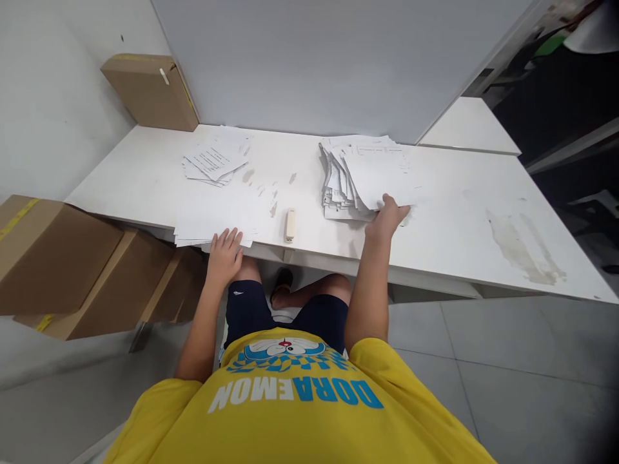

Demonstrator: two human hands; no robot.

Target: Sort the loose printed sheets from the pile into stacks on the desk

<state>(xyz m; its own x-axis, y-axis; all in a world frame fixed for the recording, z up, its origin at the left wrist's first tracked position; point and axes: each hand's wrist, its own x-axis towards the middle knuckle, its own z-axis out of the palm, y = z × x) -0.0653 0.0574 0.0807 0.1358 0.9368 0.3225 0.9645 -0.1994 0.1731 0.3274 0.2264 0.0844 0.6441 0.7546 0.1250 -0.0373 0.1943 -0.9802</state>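
My left hand (225,254) lies with its fingers stretched out on a small stack of white sheets (213,219) at the table's front edge. Its lower edges poke slightly past the tabletop. My right hand (387,218) grips the near edge of a paper sheet (382,177) atop a thick, uneven paper pile (338,187); part of its fingers is hidden by the paper. Between both hands, a cream-coloured stapler (290,225) rests near the front edge. Farther back on the left, several printed sheets (215,158) lie loosely fanned.
The white table (449,212) has brownish stains and backs onto a grey panel (329,64). A cardboard box (149,93) stands at its back left corner. More cardboard boxes (62,251) are stacked low at the left, beside the table. My legs are under the front edge.
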